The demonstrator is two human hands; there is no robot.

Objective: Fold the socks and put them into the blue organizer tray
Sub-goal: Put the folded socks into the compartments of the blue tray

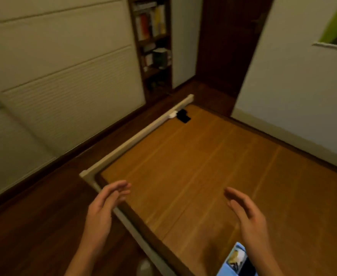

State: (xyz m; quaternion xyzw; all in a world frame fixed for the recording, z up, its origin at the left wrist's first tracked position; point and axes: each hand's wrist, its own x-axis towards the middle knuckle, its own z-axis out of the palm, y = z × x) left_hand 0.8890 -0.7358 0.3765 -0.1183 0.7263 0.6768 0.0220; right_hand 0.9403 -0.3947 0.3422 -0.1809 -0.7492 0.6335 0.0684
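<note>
Both hands are hovering empty over the near part of the wooden table (pixel 213 156): the left hand (pixel 102 210) at its near-left edge, the right hand (pixel 247 214) further right, fingers spread apart and gripping nothing. The blue organizer tray (pixel 226 269) is showing at the near edge under the right forearm, with pale and dark contents, probably socks. No loose sock is lying in view. Judgement: filling is finishing or pausing; the next move requires locating any remaining sock.

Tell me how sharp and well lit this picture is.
Head view: dim, warm yellowish light; soft motion blur throughout, with the bookshelf spines unreadable; wide-angle bending of the walls; left hand and right hand slightly smeared; blue tray cut off at the bottom edge.
</note>
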